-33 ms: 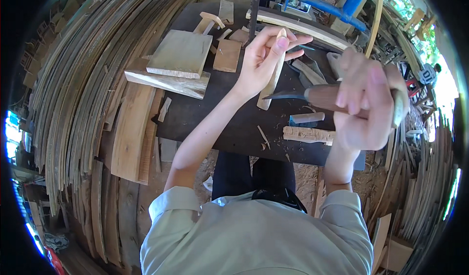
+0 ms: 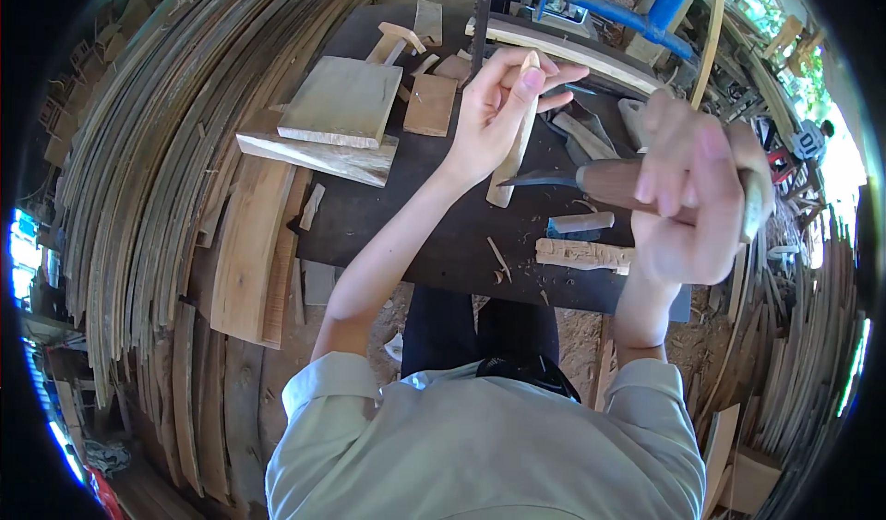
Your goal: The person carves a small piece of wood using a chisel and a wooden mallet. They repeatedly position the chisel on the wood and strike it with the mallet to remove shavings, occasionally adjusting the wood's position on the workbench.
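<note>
At the lower right a brown box-like form (image 2: 752, 481) sits among timber; I cannot tell what it holds.

The left hand (image 2: 503, 95) pinches a pale wooden stick (image 2: 508, 165) near its pointed upper end, thumb in front, some fingers stretched out past it. The stick slants down over the dark desk (image 2: 429, 243). The right hand (image 2: 697, 188), slightly blurred, is wrapped around the wooden handle of a knife (image 2: 618, 183). Its blade points left, the tip at the stick's lower part; whether they touch I cannot tell.

Below the blade lie a short pale wood piece (image 2: 588, 222) and, just beside it, a rough-cut block (image 2: 581, 254), with shavings (image 2: 499, 258) scattered near. Left of the left hand are a small brown panel (image 2: 428, 105) and a thick square board (image 2: 341, 102) resting on a bark-edged board (image 2: 323, 155). Beyond the hands, a long batten (image 2: 572, 54) and blue machinery (image 2: 591, 3) bound the far side.

The desk's near edge runs before the person's legs (image 2: 438, 326). Dark surface shows between the left forearm and the shavings; stacked strips (image 2: 138, 197) crowd the left.
</note>
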### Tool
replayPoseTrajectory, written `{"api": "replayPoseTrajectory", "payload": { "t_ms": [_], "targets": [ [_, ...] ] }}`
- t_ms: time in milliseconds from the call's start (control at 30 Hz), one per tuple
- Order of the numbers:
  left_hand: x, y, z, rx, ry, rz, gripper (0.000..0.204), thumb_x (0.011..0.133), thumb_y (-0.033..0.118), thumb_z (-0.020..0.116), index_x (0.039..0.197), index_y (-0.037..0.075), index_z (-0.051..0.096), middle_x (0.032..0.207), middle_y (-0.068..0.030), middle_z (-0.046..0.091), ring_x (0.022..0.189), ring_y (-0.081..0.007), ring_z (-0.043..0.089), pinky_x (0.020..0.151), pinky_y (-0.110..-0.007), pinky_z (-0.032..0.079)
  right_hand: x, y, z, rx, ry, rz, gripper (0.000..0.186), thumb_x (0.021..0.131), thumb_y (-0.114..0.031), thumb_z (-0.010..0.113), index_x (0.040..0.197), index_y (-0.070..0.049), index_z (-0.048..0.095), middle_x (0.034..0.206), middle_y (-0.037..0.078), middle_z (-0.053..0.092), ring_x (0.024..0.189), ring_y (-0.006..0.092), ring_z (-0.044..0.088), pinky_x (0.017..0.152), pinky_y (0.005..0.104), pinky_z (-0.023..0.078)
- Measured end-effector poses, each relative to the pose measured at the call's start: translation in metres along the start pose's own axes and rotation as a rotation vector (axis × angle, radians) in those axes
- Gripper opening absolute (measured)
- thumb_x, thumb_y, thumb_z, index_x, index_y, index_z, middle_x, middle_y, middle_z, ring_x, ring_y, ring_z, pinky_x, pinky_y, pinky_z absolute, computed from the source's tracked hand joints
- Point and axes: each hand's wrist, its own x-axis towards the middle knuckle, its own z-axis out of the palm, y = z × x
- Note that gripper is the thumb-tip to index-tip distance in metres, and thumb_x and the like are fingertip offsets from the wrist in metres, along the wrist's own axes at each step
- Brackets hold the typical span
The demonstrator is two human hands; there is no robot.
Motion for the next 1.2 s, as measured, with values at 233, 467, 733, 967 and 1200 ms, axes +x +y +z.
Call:
{"api": "replayPoseTrajectory", "payload": {
  "t_ms": [233, 467, 733, 967, 1200],
  "targets": [
    [0.013, -0.007, -0.039, 0.197, 0.464, 0.032, 0.025, 0.098, 0.024, 0.048, 0.108, 0.002, 0.046, 0.120, -0.0249, 0.056, 0.112, -0.0350, 0.057, 0.093, -0.045, 0.050, -0.016, 0.013, -0.007, -0.044, -0.059, 0.068, 0.024, 0.083, 0.001, 0.044, 0.061, -0.007, 0.037, 0.048, 0.003, 0.039, 0.040, 0.0121, 0.036, 0.054, 0.0332, 0.027],
    [0.008, -0.017, -0.103, 0.080, 0.701, -0.220, 0.037, 0.093, 0.028, 0.059, 0.118, 0.005, 0.045, 0.132, -0.0200, 0.050, 0.131, -0.0319, 0.039, 0.099, -0.053, 0.038, -0.019, -0.032, -0.030, -0.063, -0.117, -0.061, 0.023, 0.083, -0.002, 0.046, 0.063, -0.009, 0.038, 0.047, 0.001, 0.041, 0.040, 0.0109, 0.036, 0.052, 0.0320, 0.024],
    [-0.041, 0.032, -0.069, 0.278, 0.591, -0.446, 0.050, 0.093, 0.030, 0.058, 0.123, -0.007, 0.043, 0.127, -0.0212, 0.054, 0.125, -0.0300, 0.047, 0.099, -0.045, 0.042, -0.028, -0.074, -0.064, -0.023, -0.022, -0.052, 0.032, 0.083, -0.010, 0.059, 0.059, -0.010, 0.038, 0.047, 0.001, 0.045, 0.041, 0.0124, 0.043, 0.050, 0.0333, 0.029],
    [-0.125, 0.081, -0.066, 0.777, 0.377, -0.513, 0.017, 0.087, 0.009, 0.066, 0.100, -0.001, 0.063, 0.096, -0.0098, 0.067, 0.088, -0.0139, 0.065, 0.068, -0.023, 0.053, -0.015, -0.060, -0.080, 0.235, -0.355, -0.060, 0.032, 0.095, -0.027, 0.045, 0.066, -0.015, 0.043, 0.051, -0.005, 0.046, 0.043, 0.0088, 0.040, 0.056, 0.0293, 0.024],
    [-0.158, 0.088, -0.059, 1.203, 0.114, -0.439, 0.022, 0.072, 0.009, 0.078, 0.091, 0.002, 0.067, 0.088, -0.0064, 0.067, 0.079, -0.0128, 0.063, 0.071, -0.025, 0.050, 0.002, 0.002, -0.035, 0.549, -0.505, 0.052, 0.032, 0.094, -0.022, 0.042, 0.064, -0.012, 0.042, 0.048, -0.004, 0.044, 0.039, 0.0073, 0.039, 0.053, 0.0286, 0.027]
  ]
}}
